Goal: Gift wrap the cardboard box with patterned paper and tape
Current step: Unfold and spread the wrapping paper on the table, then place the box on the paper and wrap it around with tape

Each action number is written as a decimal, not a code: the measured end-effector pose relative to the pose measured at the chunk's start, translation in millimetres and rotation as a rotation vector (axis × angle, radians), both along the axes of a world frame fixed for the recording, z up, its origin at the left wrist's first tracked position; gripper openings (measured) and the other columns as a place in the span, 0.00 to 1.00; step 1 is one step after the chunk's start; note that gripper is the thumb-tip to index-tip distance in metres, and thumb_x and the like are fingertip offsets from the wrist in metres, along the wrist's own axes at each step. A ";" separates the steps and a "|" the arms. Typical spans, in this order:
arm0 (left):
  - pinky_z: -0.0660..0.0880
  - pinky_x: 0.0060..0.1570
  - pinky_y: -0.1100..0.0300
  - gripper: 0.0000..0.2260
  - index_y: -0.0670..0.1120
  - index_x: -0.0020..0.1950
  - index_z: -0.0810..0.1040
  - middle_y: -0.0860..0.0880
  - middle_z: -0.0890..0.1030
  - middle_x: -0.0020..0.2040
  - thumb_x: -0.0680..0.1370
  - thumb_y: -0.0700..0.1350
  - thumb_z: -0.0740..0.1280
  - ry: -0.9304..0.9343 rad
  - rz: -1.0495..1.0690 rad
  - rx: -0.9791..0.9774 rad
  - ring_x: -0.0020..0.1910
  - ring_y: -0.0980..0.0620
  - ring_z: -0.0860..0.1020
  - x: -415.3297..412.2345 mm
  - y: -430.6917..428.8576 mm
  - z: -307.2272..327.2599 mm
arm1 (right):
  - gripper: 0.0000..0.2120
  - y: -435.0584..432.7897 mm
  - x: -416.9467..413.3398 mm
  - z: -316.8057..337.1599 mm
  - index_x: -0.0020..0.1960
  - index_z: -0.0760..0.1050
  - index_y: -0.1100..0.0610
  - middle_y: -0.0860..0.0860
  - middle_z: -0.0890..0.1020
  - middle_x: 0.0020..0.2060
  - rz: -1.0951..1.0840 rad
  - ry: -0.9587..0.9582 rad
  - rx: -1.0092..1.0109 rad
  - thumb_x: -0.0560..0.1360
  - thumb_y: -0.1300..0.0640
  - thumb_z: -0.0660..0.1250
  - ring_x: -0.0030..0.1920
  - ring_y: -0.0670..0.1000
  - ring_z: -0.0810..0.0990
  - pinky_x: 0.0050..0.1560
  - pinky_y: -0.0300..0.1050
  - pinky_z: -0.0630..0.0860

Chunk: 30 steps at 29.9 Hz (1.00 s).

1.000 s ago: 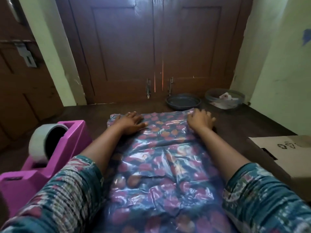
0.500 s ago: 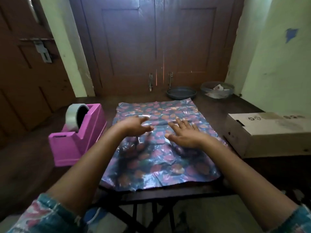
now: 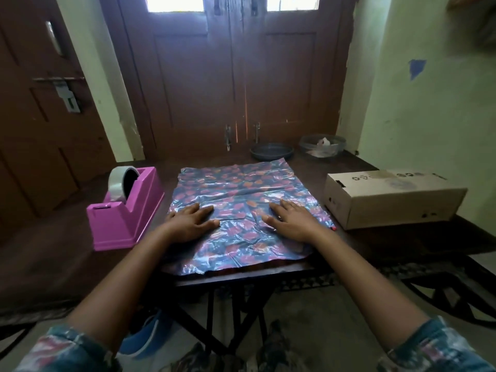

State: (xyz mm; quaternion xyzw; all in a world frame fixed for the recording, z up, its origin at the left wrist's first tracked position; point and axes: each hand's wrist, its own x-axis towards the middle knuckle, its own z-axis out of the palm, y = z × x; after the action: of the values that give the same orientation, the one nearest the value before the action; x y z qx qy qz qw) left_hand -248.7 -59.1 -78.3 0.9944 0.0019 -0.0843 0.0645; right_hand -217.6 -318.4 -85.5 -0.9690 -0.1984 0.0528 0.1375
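Observation:
A shiny sheet of patterned paper (image 3: 241,189), dark blue with red shapes, lies spread flat on the dark table (image 3: 53,253). My left hand (image 3: 192,222) rests palm down on its left half, fingers apart. My right hand (image 3: 291,220) lies flat on its right half, fingers spread too. Neither hand holds anything. The cardboard box (image 3: 389,197) sits closed on the table to the right of the paper, apart from it. A pink tape dispenser (image 3: 126,213) with a roll of tape (image 3: 120,183) stands left of the paper.
A dark round dish (image 3: 271,151) and a clear bowl with scraps (image 3: 322,145) stand at the back by the brown doors (image 3: 236,84). A green wall (image 3: 429,108) closes the right side. The near table edge is just below the paper, with metal legs (image 3: 236,312) underneath.
Both hands slid from the paper's far edge back toward me, smoothing it. My view pulled back and up, so the whole sheet, box and dispenser now show.

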 end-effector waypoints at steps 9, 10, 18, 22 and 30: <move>0.67 0.62 0.57 0.23 0.45 0.69 0.70 0.44 0.73 0.68 0.77 0.54 0.65 -0.274 -0.130 -0.368 0.65 0.46 0.72 34.3 -111.5 57.9 | 0.17 -54.4 -30.1 47.7 0.62 0.75 0.55 0.51 0.77 0.62 -0.058 -0.582 0.425 0.75 0.51 0.64 0.63 0.51 0.73 0.62 0.45 0.68; 0.68 0.62 0.56 0.23 0.44 0.68 0.71 0.43 0.74 0.66 0.77 0.54 0.65 -0.278 -0.131 -0.453 0.64 0.46 0.73 38.1 -128.8 60.3 | 0.16 -65.1 -31.7 52.6 0.60 0.76 0.55 0.52 0.78 0.60 -0.100 -0.645 0.440 0.74 0.51 0.64 0.63 0.52 0.73 0.62 0.46 0.68; 0.69 0.56 0.57 0.28 0.38 0.64 0.73 0.43 0.76 0.60 0.78 0.60 0.58 -0.139 -0.130 -0.745 0.62 0.45 0.73 50.7 -243.9 52.8 | 0.33 -178.7 -17.1 51.6 0.75 0.53 0.59 0.62 0.55 0.74 -0.869 -0.579 0.330 0.76 0.47 0.61 0.74 0.59 0.53 0.72 0.51 0.52; 0.70 0.63 0.52 0.36 0.39 0.71 0.65 0.43 0.72 0.67 0.74 0.64 0.63 -0.044 -0.041 -0.855 0.64 0.45 0.72 56.3 -265.4 41.9 | 0.37 -213.4 -8.9 44.0 0.74 0.48 0.65 0.65 0.61 0.71 -1.054 -0.305 0.560 0.77 0.44 0.59 0.71 0.63 0.61 0.69 0.53 0.61; 0.70 0.45 0.63 0.23 0.42 0.67 0.68 0.47 0.74 0.62 0.76 0.52 0.67 -0.147 -0.008 -1.119 0.59 0.50 0.73 55.8 -261.1 49.9 | 0.29 -197.3 -8.0 48.9 0.68 0.61 0.66 0.63 0.71 0.65 -1.034 -0.375 0.738 0.76 0.47 0.62 0.64 0.62 0.70 0.57 0.50 0.69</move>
State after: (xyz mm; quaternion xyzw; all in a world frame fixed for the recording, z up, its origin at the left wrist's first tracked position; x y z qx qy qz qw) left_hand -192.9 -320.2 -28.4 0.8120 -0.0513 -0.0031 0.5815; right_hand -225.6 -515.7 -36.6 -0.8214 0.2668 -0.2610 0.4313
